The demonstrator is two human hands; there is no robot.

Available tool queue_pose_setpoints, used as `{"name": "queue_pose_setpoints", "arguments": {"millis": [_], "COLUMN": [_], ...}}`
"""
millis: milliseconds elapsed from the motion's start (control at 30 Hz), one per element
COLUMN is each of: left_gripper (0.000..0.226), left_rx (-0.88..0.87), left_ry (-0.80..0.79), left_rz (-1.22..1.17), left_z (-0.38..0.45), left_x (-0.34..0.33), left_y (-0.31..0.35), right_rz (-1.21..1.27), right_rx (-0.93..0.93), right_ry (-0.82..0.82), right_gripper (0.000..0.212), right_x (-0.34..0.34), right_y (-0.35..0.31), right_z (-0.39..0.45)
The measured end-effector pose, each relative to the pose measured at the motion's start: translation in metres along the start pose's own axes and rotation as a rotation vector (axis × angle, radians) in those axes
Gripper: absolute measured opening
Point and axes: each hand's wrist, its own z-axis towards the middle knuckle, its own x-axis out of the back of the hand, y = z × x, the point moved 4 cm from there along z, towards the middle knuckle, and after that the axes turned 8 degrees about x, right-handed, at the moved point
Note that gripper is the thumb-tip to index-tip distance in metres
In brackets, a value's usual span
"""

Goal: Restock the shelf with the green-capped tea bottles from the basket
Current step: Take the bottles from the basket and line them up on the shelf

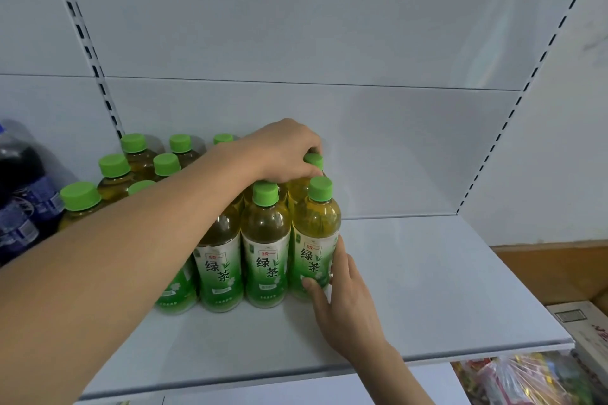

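Several dark soda bottles [19,194] with blue labels stand at the far left, beside my cluster of green-capped tea bottles [266,250] on the white shelf [444,289]. Each tea bottle is clear plastic filled with yellow-green tea, upright, with a bright green screw cap and a green-and-white label printed with Chinese characters and leaves. They stand touching in rows that reach from the back panel toward the front edge.

My left hand [283,151] reaches across the cluster from the left, fingers curled down over the cap of a rear bottle [314,163] at the right end of the group; I grip it from above. Just in front of that one stands the front right bottle [316,240], and my right hand [342,299] is wrapped loosely around its lower label, thumb on the front, fingers around its right side.

Right of the bottles the shelf is bare out to the slotted upright and side wall, with open room along the front lip too. Below the shelf's right corner I see a cardboard box [585,329] and a clear bag of colourful wrapped packets [526,378].
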Motion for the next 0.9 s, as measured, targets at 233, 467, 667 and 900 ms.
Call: {"name": "queue_pose_setpoints", "arguments": {"millis": [233, 467, 667, 900], "left_gripper": [0.041, 0.053, 0.058, 0.036], "left_rx": [0.016, 0.061, 0.054, 0.034], "left_ry": [-0.072, -0.081, -0.080, 0.007], "left_rz": [-0.016, -0.042, -0.062, -0.018], "left_z": [0.000, -0.010, -0.012, -0.010], "left_x": [-0.002, 0.007, 0.007, 0.003], "left_y": [-0.005, -0.010, -0.005, 0.001], "right_rz": [0.004, -0.057, -0.137, -0.105], "right_rx": [0.009, 0.004, -0.058, -0.081], "right_ry": [-0.028, -0.033, -0.055, -0.059], "right_gripper": [0.090, 0.093, 0.081, 0.070], "right_x": [0.001, 0.005, 0.000, -0.002], "right_y": [0.001, 0.002, 0.010, 0.012], "right_z": [0.002, 0.002, -0.006, -0.006]}}
